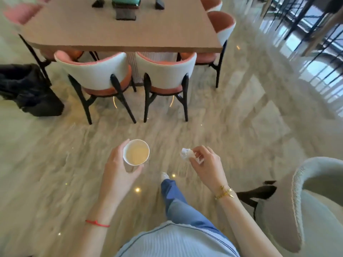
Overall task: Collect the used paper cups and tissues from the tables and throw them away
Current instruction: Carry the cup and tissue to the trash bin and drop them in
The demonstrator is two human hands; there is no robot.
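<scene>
— What is the left hand (118,169) carrying?

— A white paper cup (136,152), round and upright, its inside pale beige. The fingers wrap its wall from the left and from beneath, thumb up at the rim.

— And the right hand (206,164)?

— It pinches a crumpled white tissue (186,154) between thumb and fingertips; the wad sticks out on the left side of that hand, well apart from the cup.

— What lies under them?

— A glossy marble floor (241,127), cream with grey veining, mirroring small lights. Both things hang in the air over it, near the camera.

— Farther off?

— A smooth wooden table (130,34) with curved-back chairs (96,73), white shells, coral seats, thin black legs. On the far left, a black, crinkled plastic bag (27,89) sits on the floor. On the near right, a pale fuzzy armchair (315,201).
</scene>
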